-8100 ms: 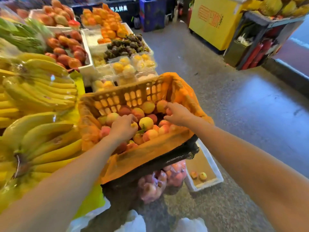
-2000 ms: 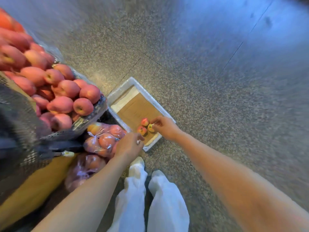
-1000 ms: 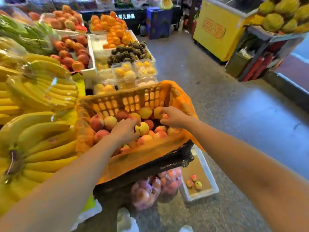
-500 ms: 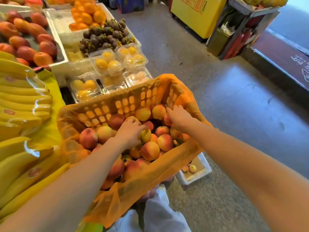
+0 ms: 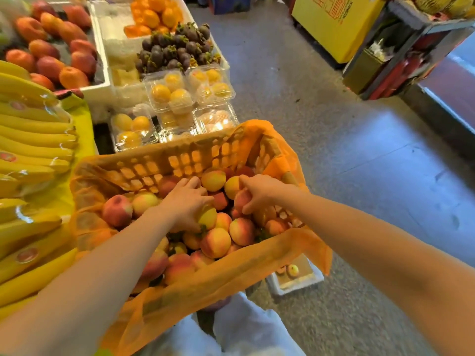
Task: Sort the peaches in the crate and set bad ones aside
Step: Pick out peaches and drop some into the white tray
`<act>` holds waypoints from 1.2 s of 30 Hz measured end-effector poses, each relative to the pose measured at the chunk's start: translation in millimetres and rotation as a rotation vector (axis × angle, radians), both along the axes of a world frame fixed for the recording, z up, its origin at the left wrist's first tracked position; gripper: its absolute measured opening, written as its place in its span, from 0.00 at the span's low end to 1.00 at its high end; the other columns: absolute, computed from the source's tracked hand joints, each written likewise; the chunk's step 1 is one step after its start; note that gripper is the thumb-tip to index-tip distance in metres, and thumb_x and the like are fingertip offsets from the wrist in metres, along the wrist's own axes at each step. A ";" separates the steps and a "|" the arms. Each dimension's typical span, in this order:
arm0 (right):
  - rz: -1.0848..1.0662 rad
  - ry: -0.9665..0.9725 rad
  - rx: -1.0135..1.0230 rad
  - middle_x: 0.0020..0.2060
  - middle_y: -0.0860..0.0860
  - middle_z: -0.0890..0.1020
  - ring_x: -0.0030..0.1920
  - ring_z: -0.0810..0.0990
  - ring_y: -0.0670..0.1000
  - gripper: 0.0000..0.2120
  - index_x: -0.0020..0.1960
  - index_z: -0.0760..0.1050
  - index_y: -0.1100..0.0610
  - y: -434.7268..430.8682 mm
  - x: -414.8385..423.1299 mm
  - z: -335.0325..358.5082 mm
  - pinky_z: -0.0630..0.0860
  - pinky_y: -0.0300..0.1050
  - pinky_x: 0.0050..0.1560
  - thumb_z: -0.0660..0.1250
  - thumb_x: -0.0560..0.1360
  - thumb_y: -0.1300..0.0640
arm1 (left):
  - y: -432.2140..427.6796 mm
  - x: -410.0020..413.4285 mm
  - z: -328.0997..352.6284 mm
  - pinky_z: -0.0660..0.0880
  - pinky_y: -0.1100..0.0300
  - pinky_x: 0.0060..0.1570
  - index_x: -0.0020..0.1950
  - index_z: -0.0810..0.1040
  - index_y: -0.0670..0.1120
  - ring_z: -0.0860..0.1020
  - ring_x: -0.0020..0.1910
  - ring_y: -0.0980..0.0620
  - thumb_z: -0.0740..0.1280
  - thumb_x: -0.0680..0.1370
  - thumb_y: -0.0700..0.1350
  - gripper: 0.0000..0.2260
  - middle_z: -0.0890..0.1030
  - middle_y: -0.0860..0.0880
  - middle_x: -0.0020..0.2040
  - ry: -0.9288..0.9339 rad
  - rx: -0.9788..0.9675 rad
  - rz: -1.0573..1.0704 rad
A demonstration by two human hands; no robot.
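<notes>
Head view, left to right: bananas (image 5: 30,140) lie on the yellow worktop (image 5: 79,116), and behind them a white foam box (image 5: 99,87) holds red-orange fruit (image 5: 48,65). Beside it a second foam box (image 5: 113,29) carries oranges (image 5: 154,14) and dark mangosteens (image 5: 174,52), with clear plastic boxes (image 5: 169,93) of yellow fruit in front. Below these we see the orange crate (image 5: 180,155), lined with orange netting (image 5: 231,273) and full of peaches (image 5: 216,242). Our left hand (image 5: 185,201) is in the middle of the crate, its fingers curled round a yellow peach (image 5: 207,217). Just to the right, our right hand (image 5: 259,191) pinches a red peach (image 5: 241,199) between thumb and fingers, near the crate's right wall. On the floor (image 5: 359,188) past the crate's near right corner sits a white tray (image 5: 295,285), partly hidden by the netting, with two peaches (image 5: 293,269) showing in it. Two seconds ago both hands were down at that tray. Now they are back among the peaches in the crate, in nearly the same spots as half a second ago.
</notes>
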State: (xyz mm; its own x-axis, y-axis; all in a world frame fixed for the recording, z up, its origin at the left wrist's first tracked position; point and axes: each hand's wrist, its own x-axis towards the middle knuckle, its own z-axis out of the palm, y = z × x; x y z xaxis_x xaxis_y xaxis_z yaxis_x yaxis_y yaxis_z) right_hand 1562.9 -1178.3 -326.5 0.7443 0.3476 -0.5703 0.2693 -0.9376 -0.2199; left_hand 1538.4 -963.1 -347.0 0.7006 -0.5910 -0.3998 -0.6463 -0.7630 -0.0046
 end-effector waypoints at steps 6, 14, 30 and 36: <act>-0.334 0.442 0.396 0.49 0.53 0.80 0.42 0.80 0.50 0.19 0.59 0.74 0.52 -2.4 7.6 18.4 0.77 0.44 0.42 0.66 0.75 0.40 | 19.2 -1.0 22.4 0.64 0.53 0.57 0.71 0.64 0.60 0.62 0.58 0.49 0.70 0.65 0.66 0.36 0.72 0.54 0.60 0.110 0.004 -0.044; -0.505 0.683 0.545 0.54 0.61 0.81 0.47 0.82 0.54 0.36 0.63 0.75 0.59 4.1 -2.9 15.0 0.77 0.46 0.50 0.61 0.72 0.30 | 36.7 -5.6 18.9 0.66 0.50 0.63 0.69 0.68 0.58 0.66 0.65 0.48 0.70 0.72 0.56 0.27 0.71 0.52 0.64 0.441 -0.358 0.190; -0.636 0.689 0.930 0.54 0.58 0.76 0.55 0.75 0.56 0.32 0.69 0.67 0.65 19.2 -28.2 19.1 0.74 0.49 0.57 0.71 0.72 0.49 | 18.7 -9.7 33.2 0.76 0.60 0.47 0.60 0.74 0.53 0.76 0.54 0.56 0.78 0.66 0.54 0.26 0.77 0.55 0.57 0.398 -1.080 0.375; -0.833 0.417 1.081 0.60 0.57 0.79 0.55 0.81 0.52 0.40 0.70 0.70 0.56 -22.6 -48.7 45.4 0.79 0.42 0.46 0.75 0.64 0.39 | -17.2 -12.1 44.7 0.75 0.59 0.51 0.65 0.70 0.50 0.76 0.55 0.53 0.75 0.67 0.60 0.31 0.76 0.50 0.59 0.569 -1.071 0.320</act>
State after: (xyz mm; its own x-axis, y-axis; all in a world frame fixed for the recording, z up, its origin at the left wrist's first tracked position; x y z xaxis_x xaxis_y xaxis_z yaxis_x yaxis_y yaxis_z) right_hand 1514.2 -1200.9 -281.1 0.7902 0.2969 -0.5361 -0.5291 -0.1107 -0.8413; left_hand 1526.3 -980.3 -302.2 0.7586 -0.6409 -0.1171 -0.1382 -0.3339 0.9324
